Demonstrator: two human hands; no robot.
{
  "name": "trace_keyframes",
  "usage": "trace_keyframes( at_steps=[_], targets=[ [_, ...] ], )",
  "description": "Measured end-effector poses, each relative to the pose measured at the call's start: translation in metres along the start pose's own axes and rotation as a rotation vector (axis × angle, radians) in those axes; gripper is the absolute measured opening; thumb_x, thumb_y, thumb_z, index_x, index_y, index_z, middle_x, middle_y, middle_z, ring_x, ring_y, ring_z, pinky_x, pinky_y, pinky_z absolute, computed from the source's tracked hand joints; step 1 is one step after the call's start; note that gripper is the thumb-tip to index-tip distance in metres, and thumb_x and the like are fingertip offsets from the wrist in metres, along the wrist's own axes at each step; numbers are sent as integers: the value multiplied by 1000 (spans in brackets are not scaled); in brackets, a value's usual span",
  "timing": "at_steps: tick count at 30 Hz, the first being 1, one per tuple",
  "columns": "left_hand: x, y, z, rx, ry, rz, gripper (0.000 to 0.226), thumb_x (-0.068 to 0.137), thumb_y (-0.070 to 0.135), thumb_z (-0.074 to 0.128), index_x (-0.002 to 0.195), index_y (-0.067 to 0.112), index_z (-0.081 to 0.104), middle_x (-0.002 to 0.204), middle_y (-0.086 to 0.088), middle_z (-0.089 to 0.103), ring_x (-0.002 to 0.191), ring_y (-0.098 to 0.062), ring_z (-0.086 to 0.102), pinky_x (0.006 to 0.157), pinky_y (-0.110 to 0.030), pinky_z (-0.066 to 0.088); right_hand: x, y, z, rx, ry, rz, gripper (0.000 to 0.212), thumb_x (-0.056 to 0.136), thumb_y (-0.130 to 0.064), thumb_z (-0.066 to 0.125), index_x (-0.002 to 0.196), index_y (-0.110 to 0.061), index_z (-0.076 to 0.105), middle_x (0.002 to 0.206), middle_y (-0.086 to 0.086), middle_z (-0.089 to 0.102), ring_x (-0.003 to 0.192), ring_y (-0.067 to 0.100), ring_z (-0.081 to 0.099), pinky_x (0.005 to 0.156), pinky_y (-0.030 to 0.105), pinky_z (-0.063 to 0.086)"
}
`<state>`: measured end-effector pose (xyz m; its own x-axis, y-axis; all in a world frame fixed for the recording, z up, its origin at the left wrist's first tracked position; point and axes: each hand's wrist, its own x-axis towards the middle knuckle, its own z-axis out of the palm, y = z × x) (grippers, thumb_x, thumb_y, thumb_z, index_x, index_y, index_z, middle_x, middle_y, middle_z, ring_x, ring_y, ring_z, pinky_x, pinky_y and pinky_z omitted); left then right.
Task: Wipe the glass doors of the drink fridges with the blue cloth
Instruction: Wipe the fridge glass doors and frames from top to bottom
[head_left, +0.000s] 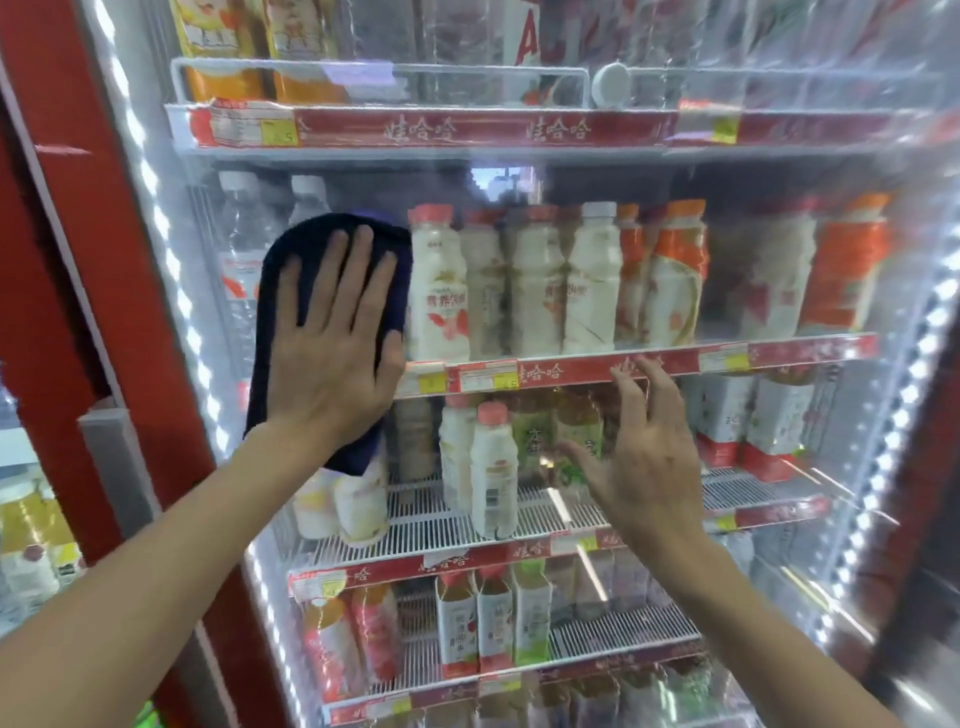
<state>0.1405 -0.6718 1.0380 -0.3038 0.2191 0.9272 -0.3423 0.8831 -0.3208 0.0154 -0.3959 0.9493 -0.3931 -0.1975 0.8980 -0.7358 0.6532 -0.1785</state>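
The glass door (753, 249) of a drink fridge fills the view, with shelves of bottles behind it. My left hand (335, 343) lies flat with fingers spread on the dark blue cloth (291, 244), pressing it against the left part of the glass at middle-shelf height. The cloth hangs down past my wrist. My right hand (644, 457) is to the right and lower, fingers apart, fingertips at or near the glass, holding nothing.
A red fridge frame (83, 218) with a strip of white LED lights (171, 270) runs down the left; another light strip (893, 415) runs down the right. A second fridge (31, 535) with bottles stands at far left.
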Motion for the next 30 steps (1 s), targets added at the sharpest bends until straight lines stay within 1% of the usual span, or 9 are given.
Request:
trace_keyframes(
  at_steps=[2,5,11,15,17,20,24,27,30],
  targets=[
    [12,10,7,46,16,-59,64,106,33,29,164,8,18,172,-13,11,160,-29,6,128,-52,-2,-1,6,5,3,0,-1,90,74,-47,88,141,-1,49,146,22,47,132,37,54,99,52,57],
    [-9,38,21,59,-16,-52,65,106,35,27,165,11,12,173,-11,5,160,-30,6,128,-54,-3,-3,11,16,-24,44,-34,86,75,-46,87,138,-1,51,142,23,51,131,38,56,97,52,58],
    [-102,113,43,59,-202,229,66,104,34,33,165,15,16,173,-8,8,159,-24,9,125,-51,7,-4,18,18,-21,41,-56,80,78,-52,84,137,-8,54,143,18,51,134,32,51,102,46,55],
    [-81,101,33,75,-214,348,67,104,34,33,166,18,13,174,-3,6,160,-20,4,126,-48,6,-2,41,4,43,15,-112,74,81,-39,86,140,-8,54,145,15,50,131,29,52,109,45,49],
    [-37,82,29,40,-152,293,66,103,33,33,166,23,13,174,1,6,160,-17,7,126,-47,8,-2,60,-4,17,36,-81,77,80,-37,87,141,-3,55,144,16,52,131,30,53,112,43,46],
    [24,67,25,47,-12,38,62,106,33,32,165,19,17,174,-3,10,160,-21,11,128,-49,4,1,78,-6,-33,32,-84,83,79,-47,86,140,0,56,140,18,56,129,31,55,110,42,47],
    [29,91,34,56,26,-92,62,107,32,28,165,14,15,174,-6,7,160,-26,9,128,-52,0,2,87,4,-38,58,-142,85,80,-53,81,141,-2,51,142,14,50,127,27,50,109,42,49],
    [-7,122,45,29,-39,-41,63,107,34,30,165,13,17,173,-8,9,160,-26,10,128,-52,1,-3,88,11,-29,95,-158,85,82,-52,80,144,-4,48,145,14,47,128,26,47,107,47,50],
    [-53,156,55,35,-148,188,63,106,35,34,164,13,22,172,-8,15,160,-24,13,128,-51,4,-5,87,12,-19,105,-159,82,83,-50,81,144,-2,51,145,16,49,131,26,46,107,50,51]
  ],
)
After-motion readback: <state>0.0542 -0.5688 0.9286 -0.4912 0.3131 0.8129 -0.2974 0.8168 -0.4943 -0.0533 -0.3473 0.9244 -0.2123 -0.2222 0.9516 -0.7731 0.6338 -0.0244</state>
